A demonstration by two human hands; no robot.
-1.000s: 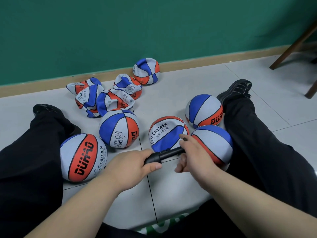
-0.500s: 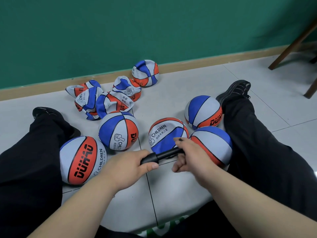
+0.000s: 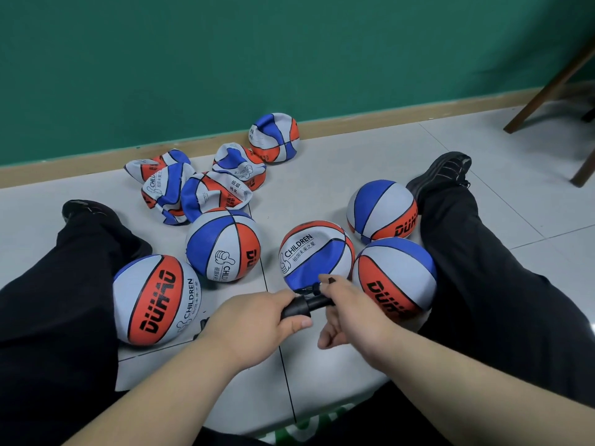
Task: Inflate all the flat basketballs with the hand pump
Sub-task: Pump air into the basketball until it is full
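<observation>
The person is sitting on the floor (image 3: pixel 322 175) with legs spread, working the pump (image 3: pixel 307 306) at the middle ball (image 3: pixel 314 249). That ball is lying between the knees and touching a round ball (image 3: pixel 396 275) on its right. The left grip (image 3: pixel 254 326) is clenching the pump's handle end. The right grip (image 3: pixel 351 312) is grasping the barrel at its far end, right against the ball.

The middle ball is looking soft on its near side, so pumping is probably midway. Doing it well means steadying the barrel square to the valve with the right grip while stroking straight with the left, so the needle is not bending or slipping out.

Three more round balls are lying around. One (image 3: pixel 154 300) is sitting just beside the left forearm and may be crowding the stroke. The flat balls (image 3: pixel 196 191) are waiting in a heap near the wall (image 3: pixel 193 59).
</observation>
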